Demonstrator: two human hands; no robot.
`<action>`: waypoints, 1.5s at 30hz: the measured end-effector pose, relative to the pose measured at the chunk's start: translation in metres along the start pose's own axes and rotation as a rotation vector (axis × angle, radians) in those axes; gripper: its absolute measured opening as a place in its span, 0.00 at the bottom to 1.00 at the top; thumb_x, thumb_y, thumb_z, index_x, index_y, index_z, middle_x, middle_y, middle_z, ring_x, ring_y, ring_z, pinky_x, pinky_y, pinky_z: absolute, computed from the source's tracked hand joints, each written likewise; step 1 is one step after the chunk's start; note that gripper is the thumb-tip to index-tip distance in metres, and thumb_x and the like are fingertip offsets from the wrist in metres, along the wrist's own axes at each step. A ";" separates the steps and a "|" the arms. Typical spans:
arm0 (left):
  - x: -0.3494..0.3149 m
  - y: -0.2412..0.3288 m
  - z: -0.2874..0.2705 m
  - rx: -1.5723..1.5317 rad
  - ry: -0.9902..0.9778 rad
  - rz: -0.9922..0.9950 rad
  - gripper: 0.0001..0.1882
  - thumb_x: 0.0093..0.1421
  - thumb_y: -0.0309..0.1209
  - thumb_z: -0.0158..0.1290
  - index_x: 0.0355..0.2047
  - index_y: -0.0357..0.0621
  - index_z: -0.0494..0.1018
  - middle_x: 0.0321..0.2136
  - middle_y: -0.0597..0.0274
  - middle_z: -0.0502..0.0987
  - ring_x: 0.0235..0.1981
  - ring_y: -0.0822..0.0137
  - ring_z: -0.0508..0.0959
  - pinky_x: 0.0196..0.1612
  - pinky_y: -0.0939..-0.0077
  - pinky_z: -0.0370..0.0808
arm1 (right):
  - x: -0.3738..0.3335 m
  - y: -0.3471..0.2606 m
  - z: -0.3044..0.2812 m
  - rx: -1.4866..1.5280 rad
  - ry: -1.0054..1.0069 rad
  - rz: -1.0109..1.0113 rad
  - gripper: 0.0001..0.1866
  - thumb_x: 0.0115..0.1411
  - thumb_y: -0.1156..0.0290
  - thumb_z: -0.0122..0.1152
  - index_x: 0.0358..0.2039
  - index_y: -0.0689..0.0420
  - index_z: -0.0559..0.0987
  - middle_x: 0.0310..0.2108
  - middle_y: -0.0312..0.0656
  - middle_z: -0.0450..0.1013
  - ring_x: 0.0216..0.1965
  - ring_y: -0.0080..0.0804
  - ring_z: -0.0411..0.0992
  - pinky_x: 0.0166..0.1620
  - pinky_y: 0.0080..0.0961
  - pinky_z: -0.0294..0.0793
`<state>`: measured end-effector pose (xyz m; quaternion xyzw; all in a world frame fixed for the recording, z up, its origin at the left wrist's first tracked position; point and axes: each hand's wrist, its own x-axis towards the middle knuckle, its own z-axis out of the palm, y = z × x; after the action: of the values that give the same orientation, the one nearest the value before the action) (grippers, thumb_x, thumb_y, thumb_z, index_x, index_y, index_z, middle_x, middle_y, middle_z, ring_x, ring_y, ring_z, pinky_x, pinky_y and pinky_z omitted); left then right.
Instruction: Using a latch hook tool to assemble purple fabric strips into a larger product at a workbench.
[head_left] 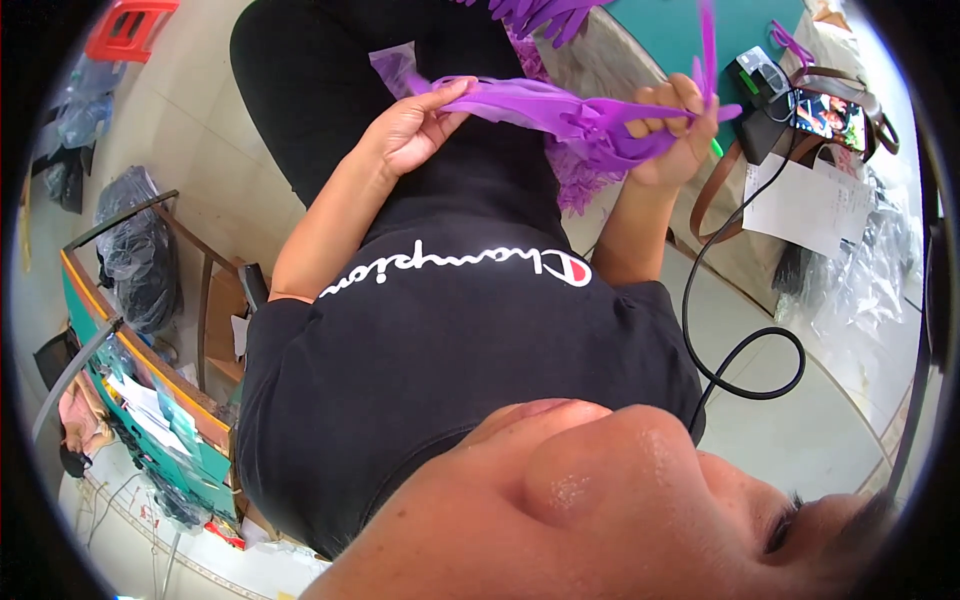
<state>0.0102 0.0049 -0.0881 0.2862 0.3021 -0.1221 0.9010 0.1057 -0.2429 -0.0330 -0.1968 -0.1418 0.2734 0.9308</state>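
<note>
A soft, stretchy purple piece (540, 108) with narrow finger-like strips is drawn out between my two hands, above my lap. My left hand (412, 125) pinches its left end between thumb and fingers, beside a clear plastic scrap (394, 68). My right hand (672, 130) has its fingers curled around the bunched right end, with one strip standing up past the knuckles. A small green tip (716, 148) shows next to that hand; what it belongs to is hidden. Beneath the stretched piece hangs a shaggy purple heap (585, 180). More purple finger-like strips (545, 15) lie at the top edge.
To the right are a teal table top (700, 35), a black device (760, 75), a phone with a lit screen (832, 118), paper (805, 205) and clear plastic (850, 270). A black cable (745, 390) loops beside me. At left stand a wrapped bundle (138, 245) and a red stool (130, 30).
</note>
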 end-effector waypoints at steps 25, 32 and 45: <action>-0.046 0.020 0.029 0.264 -0.159 0.391 0.15 0.57 0.30 0.57 0.43 0.38 0.73 0.35 0.61 0.78 0.36 0.71 0.77 0.39 0.77 0.75 | 0.002 0.055 0.022 -0.544 -0.119 0.062 0.20 0.66 0.54 0.38 0.19 0.50 0.61 0.13 0.29 0.53 0.16 0.22 0.49 0.23 0.22 0.51; -0.049 0.019 0.032 0.280 -0.152 0.427 0.16 0.54 0.25 0.58 0.44 0.37 0.71 0.35 0.60 0.78 0.37 0.69 0.78 0.41 0.76 0.74 | 0.013 0.052 0.001 -0.785 -0.126 -0.079 0.18 0.63 0.59 0.43 0.17 0.52 0.60 0.14 0.33 0.56 0.17 0.22 0.50 0.22 0.23 0.49; -0.057 0.008 0.044 0.464 -0.136 0.607 0.17 0.52 0.21 0.59 0.43 0.36 0.71 0.36 0.60 0.78 0.37 0.72 0.77 0.43 0.78 0.74 | 0.009 0.077 0.028 -0.380 -0.262 0.289 0.21 0.65 0.58 0.30 0.15 0.50 0.57 0.09 0.29 0.51 0.14 0.22 0.46 0.22 0.21 0.48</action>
<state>-0.0106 -0.0121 -0.0205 0.5499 0.1077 0.0664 0.8256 0.0678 -0.1707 -0.0411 -0.3490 -0.2802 0.3950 0.8023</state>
